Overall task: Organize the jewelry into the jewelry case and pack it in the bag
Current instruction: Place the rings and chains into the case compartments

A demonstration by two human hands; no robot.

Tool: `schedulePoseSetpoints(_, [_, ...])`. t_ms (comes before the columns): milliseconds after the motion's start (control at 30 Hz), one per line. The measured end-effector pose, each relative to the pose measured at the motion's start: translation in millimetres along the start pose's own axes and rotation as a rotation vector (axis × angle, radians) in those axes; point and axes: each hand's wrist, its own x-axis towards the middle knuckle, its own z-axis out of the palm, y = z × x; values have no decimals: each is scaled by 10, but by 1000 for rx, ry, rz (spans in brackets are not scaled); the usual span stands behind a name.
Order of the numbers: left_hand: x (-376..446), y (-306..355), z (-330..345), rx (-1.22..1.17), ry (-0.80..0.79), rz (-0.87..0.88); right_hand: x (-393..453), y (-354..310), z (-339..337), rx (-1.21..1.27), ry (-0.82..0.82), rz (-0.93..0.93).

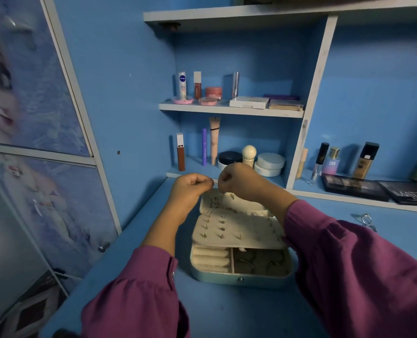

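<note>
A white tube (182,85) on the upper white shelf (230,110) reads "NIVEA" in a blue roundel; beside it a red-brown lip tube (197,84) carries vertical lettering ending in "CREAM", and the rest is too small to read. On the right ledge a black eyeshadow palette (413,192) shows "MATTE" in pale capitals, and a small pink-and-blue bottle (332,161) bears "SB".

The pale teal jewelry case with cream lining (241,250) sits open on the blue desk (227,311), its long axis running left to right and its snap button facing the person. The lid stands up at the far side, away from the person. A cream panel studded with small earrings (236,229) lies tilted over the rear of the base. In front of it, the left compartment holds ring rolls (211,259) and the right compartment (261,263) holds thin wire hoops — how many, I cannot tell.

Both hands are raised close together over the lid. The left hand (190,185) and the right hand (234,178) each have curled fingers pinching a thin chain (213,191), which runs between them and hangs down toward the lid's pocket. Both sleeves are magenta (363,272).

A small silver piece (366,219) lies on the desk, well apart to the right of the case.
</note>
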Motion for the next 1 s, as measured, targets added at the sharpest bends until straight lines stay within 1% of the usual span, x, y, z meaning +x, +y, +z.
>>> schedulePoseSetpoints(67, [38,-27,3,40,37,6,54,28,52,-33,20,-8])
schedulePoseSetpoints(167, [124,-94,15,204,80,28,129,76,91,-112,34,-61])
schedulePoseSetpoints(300, [176,-126,50,438,69,77,217,128,98,-246,-5,-125])
schedulePoseSetpoints(467, [207,-130,84,725,41,197,250,160,158,-347,-51,-117])
schedulePoseSetpoints(567, [198,-117,92,880,26,214,259,171,206,-392,-66,-102])
schedulePoseSetpoints(700, [175,-90,98,981,23,225,271,159,232,-434,-102,-76])
schedulePoseSetpoints(867, [106,6,122,1085,11,279,299,133,243,-488,-150,-48])
schedulePoseSetpoints(1000, [24,99,113,1116,-30,246,297,138,226,-473,-193,-29])
